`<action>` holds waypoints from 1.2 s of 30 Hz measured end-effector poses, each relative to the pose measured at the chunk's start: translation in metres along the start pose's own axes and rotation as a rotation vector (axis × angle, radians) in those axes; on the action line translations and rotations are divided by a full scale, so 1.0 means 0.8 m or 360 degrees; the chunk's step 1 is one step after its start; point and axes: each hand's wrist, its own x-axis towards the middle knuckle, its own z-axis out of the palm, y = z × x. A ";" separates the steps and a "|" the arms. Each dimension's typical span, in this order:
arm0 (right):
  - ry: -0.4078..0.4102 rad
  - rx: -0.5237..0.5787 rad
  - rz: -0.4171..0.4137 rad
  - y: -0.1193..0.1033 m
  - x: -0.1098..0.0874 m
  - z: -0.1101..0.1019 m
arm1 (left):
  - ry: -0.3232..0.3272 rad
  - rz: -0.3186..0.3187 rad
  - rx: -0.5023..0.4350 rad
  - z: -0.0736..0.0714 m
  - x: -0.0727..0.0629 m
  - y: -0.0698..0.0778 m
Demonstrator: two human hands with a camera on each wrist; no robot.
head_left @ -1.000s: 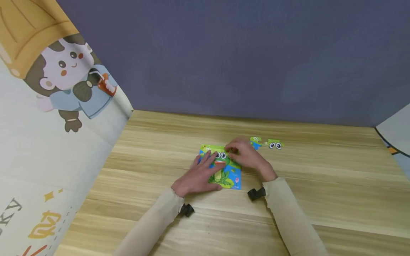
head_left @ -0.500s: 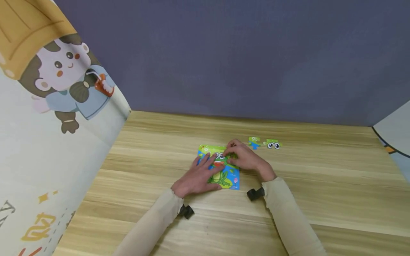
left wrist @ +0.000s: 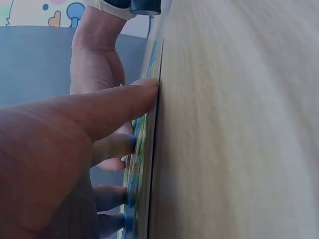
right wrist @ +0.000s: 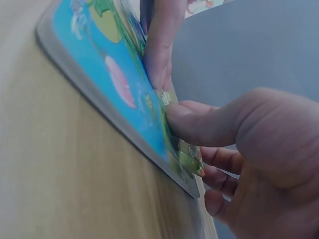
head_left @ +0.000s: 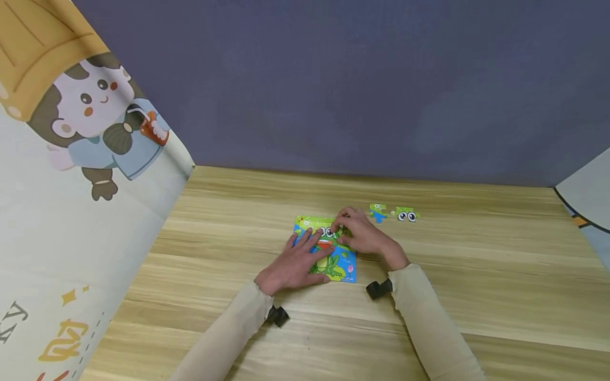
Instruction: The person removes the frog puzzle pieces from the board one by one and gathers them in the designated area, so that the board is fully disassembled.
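Observation:
A frog jigsaw puzzle (head_left: 349, 264) in a flat tray lies on the table in the head view. My left hand (head_left: 293, 264) rests across its left side with the fingers spread and fairly straight. In the left wrist view, the thumb (left wrist: 134, 97) touches the tray's near edge. My right hand (head_left: 364, 233) is at the puzzle's upper right corner, its fingers curled. The right wrist view shows a green puzzle piece (right wrist: 190, 160) pinched between thumb and fingers, tilted slightly above the tray. How far it sits in its slot is hidden.
Two loose puzzle pieces lie beyond the right hand: a green and blue piece (head_left: 378, 212) and a piece with frog eyes (head_left: 406, 215). A dark wall (head_left: 362, 95) rises behind the wooden table (head_left: 476, 275). A printed cloth (head_left: 119, 222) hangs at the left.
The right hand has shifted slightly at the puzzle's upper right corner, uncovering more of the green and blue loose piece. The left hand stays in place. The head view has moved slightly.

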 end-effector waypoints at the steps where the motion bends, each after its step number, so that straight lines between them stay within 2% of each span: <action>1: 0.0005 0.0007 -0.0005 -0.001 -0.001 -0.001 | -0.0001 0.0000 0.0002 0.000 -0.001 0.000; 6: 0.0034 0.0048 -0.0021 0.001 -0.005 -0.004 | -0.0010 -0.0007 -0.0002 0.002 -0.003 -0.001; 14: 0.0088 0.0273 0.0052 0.002 -0.009 -0.009 | -0.0006 0.0007 -0.0006 0.004 -0.009 -0.004; 18: 0.0113 0.0298 0.0033 0.002 -0.012 -0.008 | -0.0020 0.0005 -0.0013 0.005 -0.011 -0.005; 24: 0.0084 0.0309 -0.0018 0.001 -0.018 -0.009 | -0.0033 0.0008 -0.0019 0.006 -0.014 -0.005; 30: 0.0088 0.0302 0.0082 0.000 -0.021 -0.007 | -0.0031 0.0018 -0.0004 0.008 -0.017 -0.006; 36: 0.0183 0.0340 0.0214 0.001 -0.024 -0.003 | -0.0025 0.0039 0.0006 0.008 -0.021 -0.007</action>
